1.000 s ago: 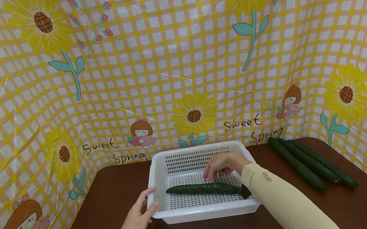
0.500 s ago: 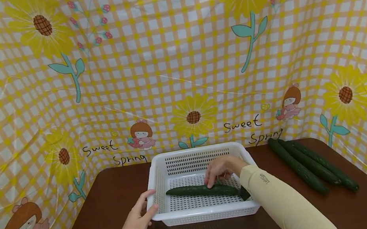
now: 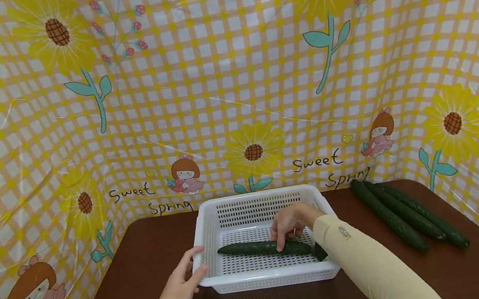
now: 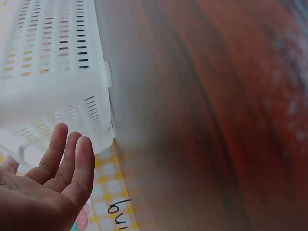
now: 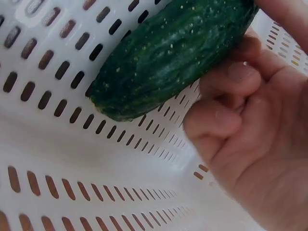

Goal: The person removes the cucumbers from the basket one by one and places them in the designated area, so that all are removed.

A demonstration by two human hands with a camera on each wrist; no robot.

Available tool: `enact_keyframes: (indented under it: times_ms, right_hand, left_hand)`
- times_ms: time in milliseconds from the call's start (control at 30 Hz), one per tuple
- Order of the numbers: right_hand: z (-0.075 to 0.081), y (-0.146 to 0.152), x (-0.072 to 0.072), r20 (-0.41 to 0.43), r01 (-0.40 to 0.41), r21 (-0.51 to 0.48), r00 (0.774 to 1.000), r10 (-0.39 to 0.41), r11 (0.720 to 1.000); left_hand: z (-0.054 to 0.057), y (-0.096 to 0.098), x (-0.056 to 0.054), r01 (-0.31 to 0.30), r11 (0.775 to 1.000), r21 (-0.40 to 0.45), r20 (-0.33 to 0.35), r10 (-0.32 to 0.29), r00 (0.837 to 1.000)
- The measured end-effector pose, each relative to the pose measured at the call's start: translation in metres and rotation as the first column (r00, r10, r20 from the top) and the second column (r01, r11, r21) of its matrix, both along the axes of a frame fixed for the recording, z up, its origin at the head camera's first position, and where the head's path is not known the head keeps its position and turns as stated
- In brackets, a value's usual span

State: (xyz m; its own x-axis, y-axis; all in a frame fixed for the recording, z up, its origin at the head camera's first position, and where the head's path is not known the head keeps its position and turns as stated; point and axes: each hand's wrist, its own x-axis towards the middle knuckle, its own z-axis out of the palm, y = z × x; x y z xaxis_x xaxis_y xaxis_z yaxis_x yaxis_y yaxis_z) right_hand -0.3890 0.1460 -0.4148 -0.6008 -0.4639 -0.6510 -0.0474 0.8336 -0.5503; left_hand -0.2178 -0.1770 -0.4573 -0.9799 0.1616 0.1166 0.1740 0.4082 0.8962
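Note:
A white perforated plastic basket (image 3: 268,272) stands on the table, with one dark green cucumber (image 3: 248,249) lying crosswise on its bottom. My right hand (image 3: 290,220) reaches in over the right side and pinches the cucumber right of its middle, thumb on the near side and fingers at the far side. In the right wrist view, the bumpy cucumber (image 5: 168,60) lies between thumb and curled fingers. At the basket's left rim, my left hand (image 3: 179,283) holds the edge with thumb and index finger. The left wrist view shows the other left fingers (image 4: 84,161) outside the basket wall.
Several more cucumbers (image 3: 397,213) lie side by side on the brown table (image 3: 159,235), right of the basket. A checked yellow-and-white cloth (image 3: 230,93) with sunflowers walls in the back and both sides.
My right hand has come down from above the cucumber and shifted slightly right along it, and now pinches it. The left hand and the basket stay where they were.

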Motion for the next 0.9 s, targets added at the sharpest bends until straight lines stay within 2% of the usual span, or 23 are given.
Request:
enact_keyframes:
  times_ms: [133, 333, 900]
  right_hand:
    - [-0.0018, -0.0013, 0.0003, -0.031, -0.041, -0.020, 0.999, 0.040, 0.999]
    - [-0.0027, -0.0023, -0.0002, -0.118, -0.058, -0.033, 0.992, 0.054, 0.998]
    - [-0.0038, 0.0001, -0.0092, -0.305, -0.020, -0.002, 0.952, 0.019, 1.000]
  left_hand:
    - [0.0000, -0.0001, -0.0003, -0.002, 1.000, -0.004, -0.002, 0.002, 1.000]
    - [0.0003, -0.0004, -0.0001, 0.000, 1.000, 0.000, 0.002, 0.000, 1.000]
    - [0.0020, -0.0003, 0.0005, 0.011, 1.000, 0.012, 0.009, -0.011, 1.000]
